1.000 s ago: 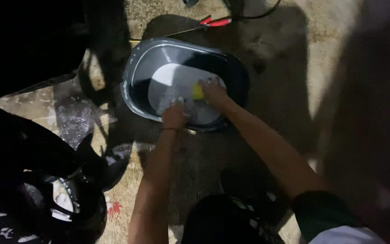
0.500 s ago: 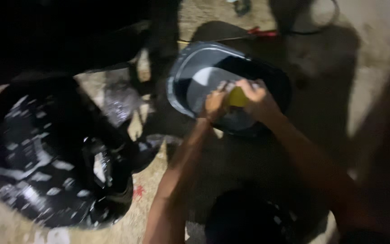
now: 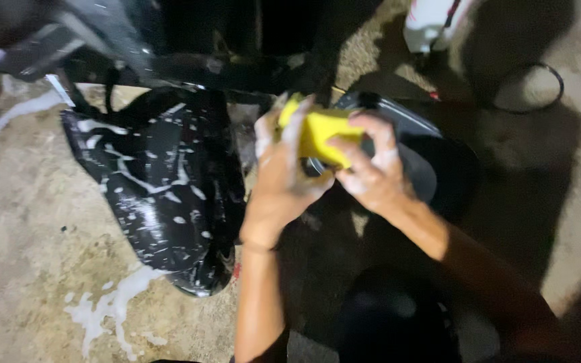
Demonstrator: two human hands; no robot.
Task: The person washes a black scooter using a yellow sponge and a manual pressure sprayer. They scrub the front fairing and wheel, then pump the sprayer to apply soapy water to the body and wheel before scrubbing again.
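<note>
A yellow sponge (image 3: 324,133) is held up between both my hands, above the near edge of a dark oval basin (image 3: 432,144). My left hand (image 3: 282,178) cups the sponge from the left, soapy foam on its fingers. My right hand (image 3: 371,168) grips it from the right. To the left stands a black glossy motorbike body part (image 3: 163,188) streaked with white foam.
Wet concrete ground (image 3: 28,235) with foam puddles (image 3: 112,306) lies at the lower left. A white bottle (image 3: 428,23) stands at the top, a black hose loop (image 3: 529,87) at the upper right. Dark bike parts (image 3: 169,40) fill the top.
Both hands lifted the sponge out of the basin and towards me. The view swung left, bringing the foamy black bike part to the middle.
</note>
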